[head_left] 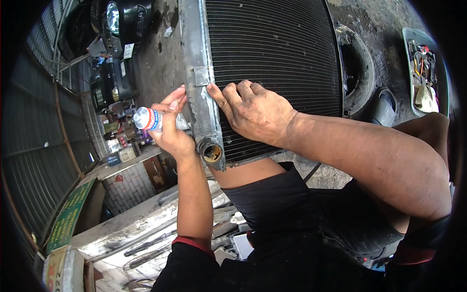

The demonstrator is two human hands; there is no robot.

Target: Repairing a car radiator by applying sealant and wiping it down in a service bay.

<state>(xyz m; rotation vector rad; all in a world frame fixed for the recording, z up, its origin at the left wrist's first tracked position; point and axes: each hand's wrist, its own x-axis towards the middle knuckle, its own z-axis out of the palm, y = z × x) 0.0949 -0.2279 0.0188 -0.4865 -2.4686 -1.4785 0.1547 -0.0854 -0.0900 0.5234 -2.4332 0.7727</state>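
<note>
A large radiator (pixel 277 44) with a black finned core and a grey metal side tank leans against my knee. Its rusty outlet pipe (pixel 212 153) sticks out at the lower corner. My left hand (pixel 170 129) holds a small white squeeze tube (pixel 148 118) next to the side tank. Spread flat on the core, my right hand (pixel 250 109) has its thumb pressing at the seam beside a small metal tab (pixel 201 76) on the tank.
A tyre (pixel 360 68) lies on the dirty concrete floor to the right, with a tray of tools (pixel 424 73) beyond it. Dark vehicles (pixel 114 53) stand at the upper left. Metal bars and tools (pixel 151 243) lie on a bench below my left arm.
</note>
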